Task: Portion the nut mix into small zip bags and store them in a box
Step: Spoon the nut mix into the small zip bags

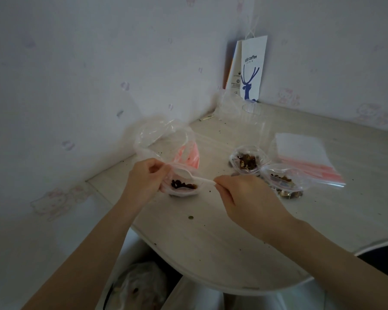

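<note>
A small clear zip bag (pixel 184 186) with dark nut mix in its bottom is held just above the pale table (pixel 211 238). My left hand (pixel 143 177) grips its left edge near the mouth. My right hand (pixel 240 193) pinches the handle of a white plastic spoon (pixel 202 179) whose bowl reaches into the bag's mouth. To the right stand a clear cup of nut mix (pixel 246 161) and a filled small bag (pixel 282 181) lying over more loose mix. A stack of empty zip bags (pixel 305 155) with pink seals lies further right.
A large crumpled clear bag with pink strips (pixel 168 142) stands behind my left hand by the wall. A white coffee paper bag (pixel 252 68) leans in the corner behind an empty clear cup (pixel 252 108). Crumbs dot the table. A bin with a plastic liner (pixel 139 285) sits below the table's edge.
</note>
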